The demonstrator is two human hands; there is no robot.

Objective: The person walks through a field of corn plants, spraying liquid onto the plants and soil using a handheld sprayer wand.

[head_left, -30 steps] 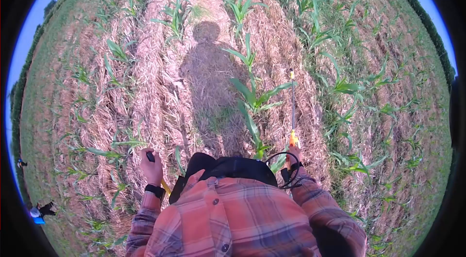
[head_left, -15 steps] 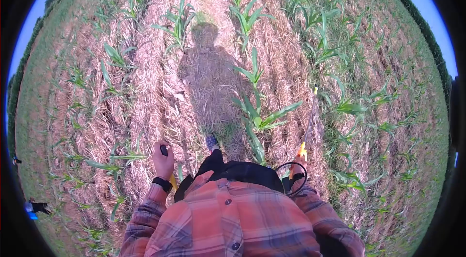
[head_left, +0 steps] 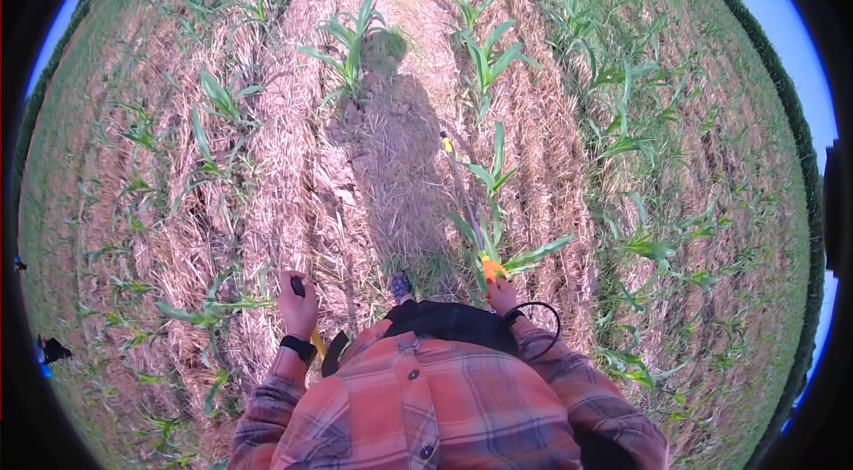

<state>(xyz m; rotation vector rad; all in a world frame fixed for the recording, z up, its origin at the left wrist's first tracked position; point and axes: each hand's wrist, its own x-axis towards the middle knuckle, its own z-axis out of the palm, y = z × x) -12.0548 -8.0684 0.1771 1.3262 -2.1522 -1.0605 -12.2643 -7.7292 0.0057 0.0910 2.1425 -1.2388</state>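
Note:
My right hand (head_left: 502, 295) is closed around the yellow handle of a spray lance (head_left: 469, 203). Its thin shaft runs forward and slightly left to a yellow nozzle (head_left: 447, 146) above the straw-covered ground between two plant rows. A black hose (head_left: 553, 314) loops beside my right wrist. At lower left, my left hand (head_left: 298, 310) is wrapped around a black-ended lever (head_left: 298, 286). A yellow part (head_left: 318, 345) shows below that hand. A young corn plant (head_left: 484, 243) stands right by the lance, its leaves partly behind the shaft.
Rows of young corn (head_left: 351, 43) run ahead on both sides, with dry straw (head_left: 275, 168) between them. My shadow (head_left: 400, 150) falls forward along the strip. One shoe (head_left: 401, 285) shows below me. Another person (head_left: 53, 352) is at the far left edge.
My right hand has swung the lance left, from the right-hand rows to the strip ahead of me. My left hand has dropped slightly, still gripping the lever. The plants have shifted in view.

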